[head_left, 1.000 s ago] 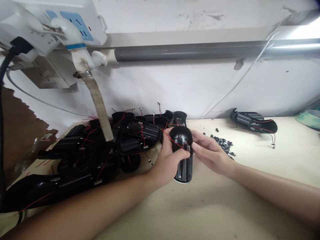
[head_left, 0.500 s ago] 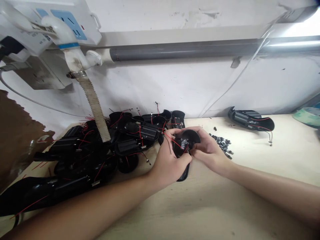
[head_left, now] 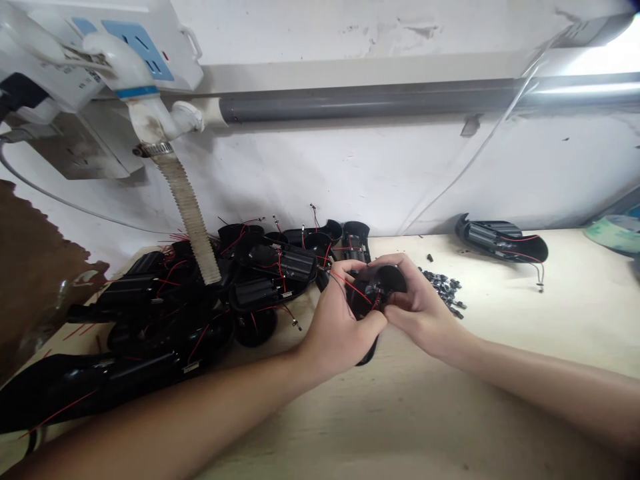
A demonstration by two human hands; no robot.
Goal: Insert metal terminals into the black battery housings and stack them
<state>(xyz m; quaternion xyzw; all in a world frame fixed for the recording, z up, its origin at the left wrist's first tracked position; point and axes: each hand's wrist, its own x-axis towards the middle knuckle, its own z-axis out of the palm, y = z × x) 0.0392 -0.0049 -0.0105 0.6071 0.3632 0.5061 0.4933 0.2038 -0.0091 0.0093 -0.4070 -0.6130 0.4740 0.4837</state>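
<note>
Both hands hold one black plastic housing shell [head_left: 373,293] with thin red wires, just above the light wooden table [head_left: 400,413]. My left hand [head_left: 337,327] wraps round its lower body, thumb pressed on the inside. My right hand [head_left: 417,307] grips the rounded top end, fingers curled over the rim and fingertips pressed into the cavity beside the left thumb. Most of the shell is hidden by the fingers.
A heap of similar black shells with red wires [head_left: 200,300] lies at the left by a ribbed hose [head_left: 190,220]. Small black parts [head_left: 445,287] are scattered right of my hands. Another shell [head_left: 503,241] lies at the back right. A grey pipe [head_left: 400,100] runs along the wall.
The shell has been tilted up from lying flat, cavity turned toward me. My right hand has closed round its top end and both hands have drawn together.
</note>
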